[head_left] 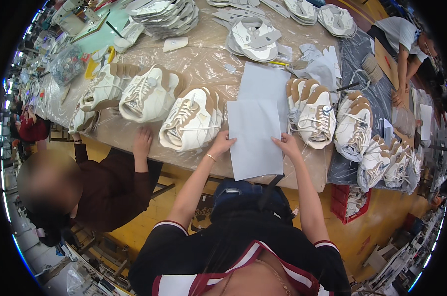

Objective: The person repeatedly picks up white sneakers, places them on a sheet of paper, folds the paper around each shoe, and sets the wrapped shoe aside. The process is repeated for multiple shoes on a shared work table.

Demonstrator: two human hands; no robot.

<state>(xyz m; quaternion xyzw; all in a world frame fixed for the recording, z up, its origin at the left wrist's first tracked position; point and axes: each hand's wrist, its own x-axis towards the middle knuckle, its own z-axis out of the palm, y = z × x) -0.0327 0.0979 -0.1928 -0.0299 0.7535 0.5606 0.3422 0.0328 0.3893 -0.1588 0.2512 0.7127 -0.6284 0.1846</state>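
A pale grey rectangular sheet (255,148) hangs partly over the table's near edge, held by both hands. My left hand (224,143) pinches its left edge between thumb and fingers. Opposite it, my right hand (286,146) grips the right edge the same way. Beneath its far end lies another grey sheet (263,81), flat on the table. Left of the sheets stands a row of white and tan shoe uppers (189,121), nested one behind another. More laced uppers (316,121) stand close to the right of my right hand.
Plastic film covers the brown table (208,64). Stacks of flat white shoe pieces (164,17) and an upper bundle (253,39) lie at the back. A person (105,187) sits at the left; another (401,44) works far right. A red crate (349,202) is below the right edge.
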